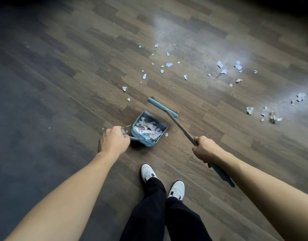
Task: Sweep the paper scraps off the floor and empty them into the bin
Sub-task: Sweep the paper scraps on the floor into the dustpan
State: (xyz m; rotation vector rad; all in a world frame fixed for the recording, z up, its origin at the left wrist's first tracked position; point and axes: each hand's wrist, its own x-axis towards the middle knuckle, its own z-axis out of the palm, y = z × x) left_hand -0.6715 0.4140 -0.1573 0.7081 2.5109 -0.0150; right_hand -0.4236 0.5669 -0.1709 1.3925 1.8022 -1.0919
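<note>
Head view: the left hand is fisted around the handle of a blue dustpan full of paper, standing on the wood floor. The right hand grips the broom pole, its head just beyond the pan. Loose paper scraps lie scattered farther out, towards the floor's right edge.

Dim indoor light, pale hazy glare on the wood floor toward one to two o'clock, dark vignetted corners at eleven and one, floor shadowed toward nine, wide-angle stretching at the edges, soft overall focus
</note>
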